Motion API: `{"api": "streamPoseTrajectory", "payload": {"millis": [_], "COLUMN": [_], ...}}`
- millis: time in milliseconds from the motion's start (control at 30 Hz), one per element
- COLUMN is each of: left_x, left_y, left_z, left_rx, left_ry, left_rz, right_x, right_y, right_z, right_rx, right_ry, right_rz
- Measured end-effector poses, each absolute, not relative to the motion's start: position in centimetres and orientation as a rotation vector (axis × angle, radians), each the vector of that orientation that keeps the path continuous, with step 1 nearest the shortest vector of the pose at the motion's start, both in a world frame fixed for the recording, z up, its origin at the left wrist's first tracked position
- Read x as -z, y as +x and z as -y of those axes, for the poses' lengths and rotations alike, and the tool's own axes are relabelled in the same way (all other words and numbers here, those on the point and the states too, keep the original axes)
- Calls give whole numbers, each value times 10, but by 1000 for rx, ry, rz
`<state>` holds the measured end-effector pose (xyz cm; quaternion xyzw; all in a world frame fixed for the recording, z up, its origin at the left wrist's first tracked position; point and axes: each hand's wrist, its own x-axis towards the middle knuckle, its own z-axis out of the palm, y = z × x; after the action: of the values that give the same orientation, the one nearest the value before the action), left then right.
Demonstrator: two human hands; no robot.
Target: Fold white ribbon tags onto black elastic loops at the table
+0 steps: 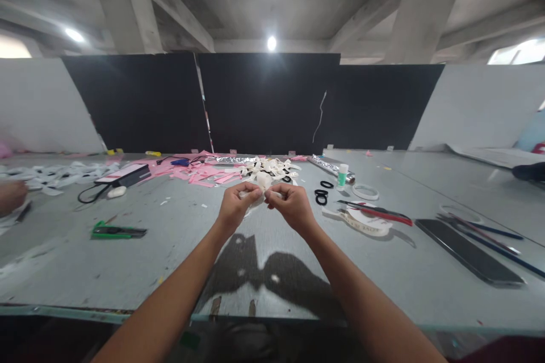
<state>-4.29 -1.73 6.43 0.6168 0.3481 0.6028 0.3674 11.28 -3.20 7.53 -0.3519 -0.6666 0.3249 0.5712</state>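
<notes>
Left hand (233, 207) and right hand (290, 204) pinch small white ribbon piece (264, 180) above bench (128, 261); folding seems midway. White finished-looking pile (272, 168) behind, pink scraps (200, 173) beside it.

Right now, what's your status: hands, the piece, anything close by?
Left hand and right hand both pinch a small white paper piece, held above the table. Paper scraps just beyond. Black rings to the right, apart from the hands.
</notes>
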Motion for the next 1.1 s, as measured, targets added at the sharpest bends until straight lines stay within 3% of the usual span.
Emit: {"api": "streamPoseTrajectory", "payload": {"millis": [833,1100], "left_x": [-63,-67], "left_y": [-41,-40], "left_z": [16,28], "left_rx": [-1515,-1899], "left_ry": [1582,2304], "left_rz": [-878,-1106], "right_x": [-77,-72], "right_y": [115,115], "right_z": [33,32], "right_rx": [-737,-428], "right_ry": [-858,-952], "right_rz": [1604,1578]}}
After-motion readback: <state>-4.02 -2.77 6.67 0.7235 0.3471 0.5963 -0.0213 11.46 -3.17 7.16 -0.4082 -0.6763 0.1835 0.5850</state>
